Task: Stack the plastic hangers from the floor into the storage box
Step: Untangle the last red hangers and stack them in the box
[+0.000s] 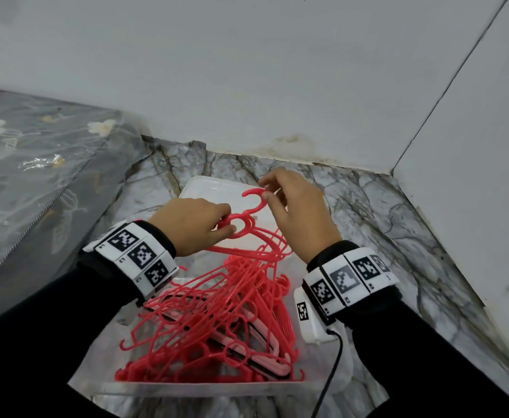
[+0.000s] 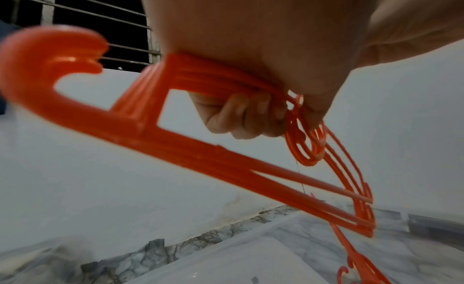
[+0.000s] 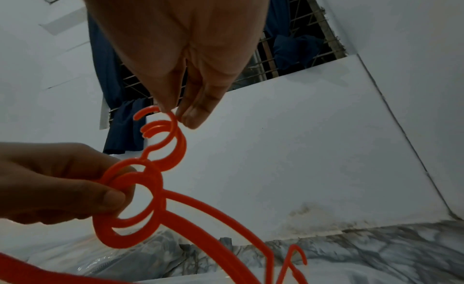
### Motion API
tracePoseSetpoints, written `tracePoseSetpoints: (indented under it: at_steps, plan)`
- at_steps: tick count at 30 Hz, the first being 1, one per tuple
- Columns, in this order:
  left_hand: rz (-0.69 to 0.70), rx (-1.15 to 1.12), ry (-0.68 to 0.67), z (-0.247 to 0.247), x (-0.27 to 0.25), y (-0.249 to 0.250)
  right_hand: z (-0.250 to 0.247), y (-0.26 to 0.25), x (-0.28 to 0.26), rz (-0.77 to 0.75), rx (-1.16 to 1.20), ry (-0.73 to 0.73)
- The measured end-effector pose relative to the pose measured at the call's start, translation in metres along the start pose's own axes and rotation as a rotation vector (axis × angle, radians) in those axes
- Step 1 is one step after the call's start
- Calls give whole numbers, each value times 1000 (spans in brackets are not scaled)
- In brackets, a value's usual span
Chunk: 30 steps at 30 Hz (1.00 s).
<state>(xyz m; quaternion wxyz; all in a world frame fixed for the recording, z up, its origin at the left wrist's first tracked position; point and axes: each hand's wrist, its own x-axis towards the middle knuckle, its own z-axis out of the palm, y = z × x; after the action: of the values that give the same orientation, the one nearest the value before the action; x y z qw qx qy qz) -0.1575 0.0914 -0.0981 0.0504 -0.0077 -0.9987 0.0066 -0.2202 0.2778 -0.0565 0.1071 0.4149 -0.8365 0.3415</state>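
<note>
Head view: left hand point(image 1: 191, 226) gripping ring necks of held hangers point(image 1: 247, 236) above storage box point(image 1: 187, 387); right hand point(image 1: 295, 206) pinching top hook. Hanger pile point(image 1: 217, 321) lying tangled in box on marble floor point(image 1: 398, 224).

Left wrist view: fingers point(image 2: 246, 115) curling round bunched hangers, bars touching palm.

Right wrist view: fingertips point(image 3: 191, 117) nipping uppermost hook; left hand clamping rings below.

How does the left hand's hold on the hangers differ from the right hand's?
The left hand grips the ring part of the held hangers with curled fingers and thumb; the right hand only pinches the top hook at its fingertips. The left hand sits lower and nearer the storage box; the right is higher and farther out. Both hold the same bundle.
</note>
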Motion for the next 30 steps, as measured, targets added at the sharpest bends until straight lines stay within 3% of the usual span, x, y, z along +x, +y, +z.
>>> tracePoseSetpoints:
  at_steps: [3, 7, 10, 14, 20, 26, 30]
  plan:
    - [-55, 56, 95, 0, 0, -8, 4, 12, -1, 72, -22, -11]
    - [-210, 2, 191, -6, 0, -16, 24, 25, -13, 85, -214, -399]
    - [-285, -52, 213, -7, 1, -18, 54, 23, -29, 12, -344, -661]
    - [-288, -72, 230, -5, 1, -16, 91, 15, -46, -193, -422, -816]
    - [-283, -85, 249, -6, -1, -19, 118, 5, -57, -366, -568, -855]
    - [-341, -93, 296, -8, -4, -27, 96, 1, -30, -345, -472, -692]
    - [-379, -101, 347, -13, -5, -29, 68, 4, -17, -208, -366, -631]
